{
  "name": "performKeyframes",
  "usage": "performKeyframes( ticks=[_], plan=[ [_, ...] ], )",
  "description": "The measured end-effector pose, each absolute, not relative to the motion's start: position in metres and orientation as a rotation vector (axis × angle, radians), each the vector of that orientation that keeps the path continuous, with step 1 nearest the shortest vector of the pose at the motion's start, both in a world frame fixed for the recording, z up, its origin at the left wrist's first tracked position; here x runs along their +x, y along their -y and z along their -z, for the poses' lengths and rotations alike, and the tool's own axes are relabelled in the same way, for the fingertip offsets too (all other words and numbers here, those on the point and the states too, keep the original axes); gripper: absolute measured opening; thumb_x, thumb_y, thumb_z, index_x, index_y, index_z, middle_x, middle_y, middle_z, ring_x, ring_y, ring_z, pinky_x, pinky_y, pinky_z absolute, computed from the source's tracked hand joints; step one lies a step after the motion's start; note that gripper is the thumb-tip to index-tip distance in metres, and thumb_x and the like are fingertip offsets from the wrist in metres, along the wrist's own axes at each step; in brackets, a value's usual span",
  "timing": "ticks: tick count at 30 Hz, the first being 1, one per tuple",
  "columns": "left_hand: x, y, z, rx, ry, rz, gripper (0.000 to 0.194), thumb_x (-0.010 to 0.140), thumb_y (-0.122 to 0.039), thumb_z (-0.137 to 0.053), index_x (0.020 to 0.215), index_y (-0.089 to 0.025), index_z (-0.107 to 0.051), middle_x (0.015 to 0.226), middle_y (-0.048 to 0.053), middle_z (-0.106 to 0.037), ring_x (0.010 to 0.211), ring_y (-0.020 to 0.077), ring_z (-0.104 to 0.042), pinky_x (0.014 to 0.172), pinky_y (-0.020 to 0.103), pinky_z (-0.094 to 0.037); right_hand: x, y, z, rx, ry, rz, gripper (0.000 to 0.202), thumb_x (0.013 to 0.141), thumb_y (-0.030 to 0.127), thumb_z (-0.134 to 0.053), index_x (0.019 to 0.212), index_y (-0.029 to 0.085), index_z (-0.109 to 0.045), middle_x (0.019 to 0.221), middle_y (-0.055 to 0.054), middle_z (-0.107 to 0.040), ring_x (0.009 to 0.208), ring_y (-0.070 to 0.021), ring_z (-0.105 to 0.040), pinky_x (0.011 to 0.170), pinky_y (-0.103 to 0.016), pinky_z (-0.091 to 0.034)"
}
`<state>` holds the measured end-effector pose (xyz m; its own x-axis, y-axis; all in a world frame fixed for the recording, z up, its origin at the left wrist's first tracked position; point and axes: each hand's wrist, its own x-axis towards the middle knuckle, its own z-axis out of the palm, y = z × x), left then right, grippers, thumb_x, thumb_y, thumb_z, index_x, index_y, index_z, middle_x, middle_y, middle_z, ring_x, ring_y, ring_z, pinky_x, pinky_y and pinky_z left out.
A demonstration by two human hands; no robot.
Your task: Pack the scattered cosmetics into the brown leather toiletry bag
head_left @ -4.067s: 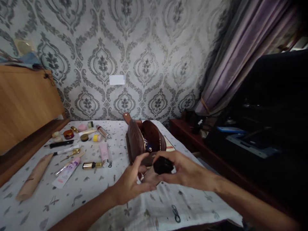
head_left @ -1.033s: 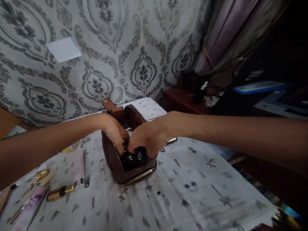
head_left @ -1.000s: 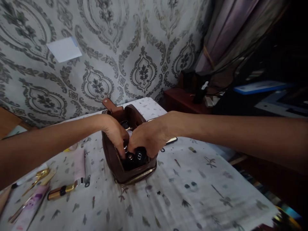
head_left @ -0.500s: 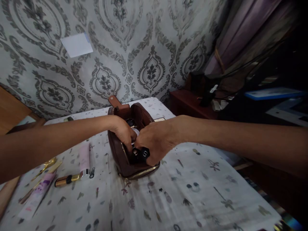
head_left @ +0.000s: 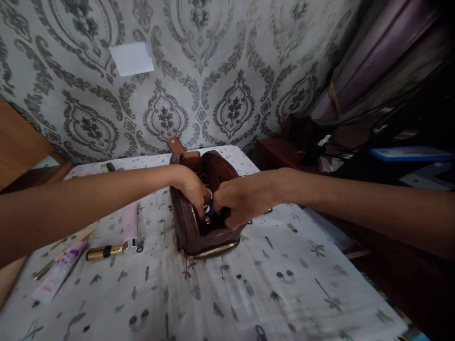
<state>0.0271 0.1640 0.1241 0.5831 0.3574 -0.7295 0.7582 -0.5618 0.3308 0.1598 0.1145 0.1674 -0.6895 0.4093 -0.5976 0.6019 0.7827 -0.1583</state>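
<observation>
No legible lettering — purple-printed tube (head_left: 61,270) blurred, too small

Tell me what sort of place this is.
Probably a room in a home, perhaps a bedroom: patterned wallpaper, a purple curtain, and a printed cloth with an open brown bag and cosmetic-looking tubes on it.

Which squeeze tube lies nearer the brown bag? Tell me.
The pale pink tube with the silver cap; the purple-printed tube lies farther from the bag.
</observation>
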Motion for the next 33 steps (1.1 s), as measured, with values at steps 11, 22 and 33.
performKeyframes(
  ticks=[11,22,33],
  plan=[
    [0.028,-0.159,-0.128,2.265,-0.805,0.914,0.023,0.071,-0.032,-0.065,0.085,-0.016,-0.074,0.087,0.003,-0.077,0.085,0.0232,-0.066,0.078,0.029,-0.051,0.151,-0.124,-0.173,0.637,-2.285,0.354,0.02,0.079,0.005,-0.06,0.093,0.008,-0.073,0.074,-0.001,-0.06,0.069,-0.0159,-0.053,0.062,-0.027,-0.039],
    [0.024,-0.164,-0.123,2.199,-0.837,0.884,0.017,0.067,-0.032,-0.066,0.071,-0.017,-0.072,0.072,0.002,-0.074,0.078,0.0246,-0.065,0.077,0.033,-0.053,0.164,-0.125,-0.155,0.708,-2.455,0.553,0.019,0.072,0.009,-0.067,0.09,0.012,-0.073,0.074,-0.001,-0.063,0.076,-0.0176,-0.058,0.068,-0.026,-0.043],
    [0.022,-0.164,-0.123,2.203,-0.885,0.829,0.018,0.061,-0.032,-0.075,0.073,-0.019,-0.078,0.06,-0.001,-0.07,0.074,0.0234,-0.066,0.077,0.031,-0.054,0.15,-0.101,-0.159,0.83,-2.382,0.234,0.025,0.08,0.018,-0.062,0.101,0.01,-0.072,0.095,-0.013,-0.072,0.085,-0.0245,-0.066,0.065,-0.029,-0.041]
  ],
)
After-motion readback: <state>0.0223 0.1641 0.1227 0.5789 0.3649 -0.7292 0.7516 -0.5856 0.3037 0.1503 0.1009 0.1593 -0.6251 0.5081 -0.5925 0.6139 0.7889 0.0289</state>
